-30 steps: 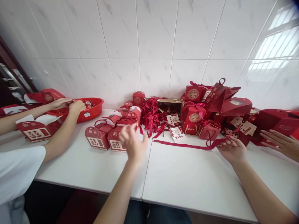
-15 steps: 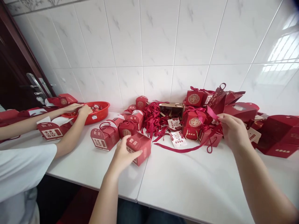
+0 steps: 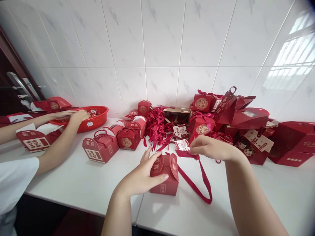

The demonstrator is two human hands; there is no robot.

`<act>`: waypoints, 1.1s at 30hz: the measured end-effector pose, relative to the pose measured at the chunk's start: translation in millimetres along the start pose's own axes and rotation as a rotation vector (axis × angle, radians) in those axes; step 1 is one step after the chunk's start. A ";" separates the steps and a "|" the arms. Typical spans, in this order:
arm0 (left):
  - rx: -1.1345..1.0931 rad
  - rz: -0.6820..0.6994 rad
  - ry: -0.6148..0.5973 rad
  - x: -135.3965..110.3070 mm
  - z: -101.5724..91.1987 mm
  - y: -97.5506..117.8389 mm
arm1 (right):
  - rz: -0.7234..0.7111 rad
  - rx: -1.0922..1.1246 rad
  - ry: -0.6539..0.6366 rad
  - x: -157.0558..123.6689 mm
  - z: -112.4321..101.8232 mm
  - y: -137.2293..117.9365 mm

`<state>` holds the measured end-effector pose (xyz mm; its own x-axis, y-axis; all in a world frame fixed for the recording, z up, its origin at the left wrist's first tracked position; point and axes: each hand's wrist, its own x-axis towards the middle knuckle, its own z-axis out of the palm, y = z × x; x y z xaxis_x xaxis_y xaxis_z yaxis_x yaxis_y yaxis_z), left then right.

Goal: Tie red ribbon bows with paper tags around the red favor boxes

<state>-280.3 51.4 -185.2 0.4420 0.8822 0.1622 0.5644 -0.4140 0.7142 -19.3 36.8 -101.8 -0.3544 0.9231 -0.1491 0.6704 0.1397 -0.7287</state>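
Basin (image 3: 103,116), red, far left; handled box (image 3: 110,149), left; my left grip (image 3: 141,177), clasping small red box (image 3: 169,177), near centre, on worktop (image 3: 197,221); ribbon (image 3: 208,199), looped right of it, pinched in my right grip (image 3: 215,149).

Behind the white table (image 3: 83,186) rose a tiled wall (image 3: 162,36) in grey-veined white, with a dark door (image 3: 5,67) left of the table and a bright, barred reflection (image 3: 295,54) above its right side.
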 end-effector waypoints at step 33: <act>-0.002 0.233 0.104 6.1 30.7 12.3 | 0.105 -0.001 -0.001 30.3 9.0 9.7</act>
<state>-249.2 44.8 -196.3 0.4857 0.7812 0.3921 0.4544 -0.6089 0.6502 -29.5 62.9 -119.4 -0.2830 0.9323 -0.2251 0.7042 0.0427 -0.7087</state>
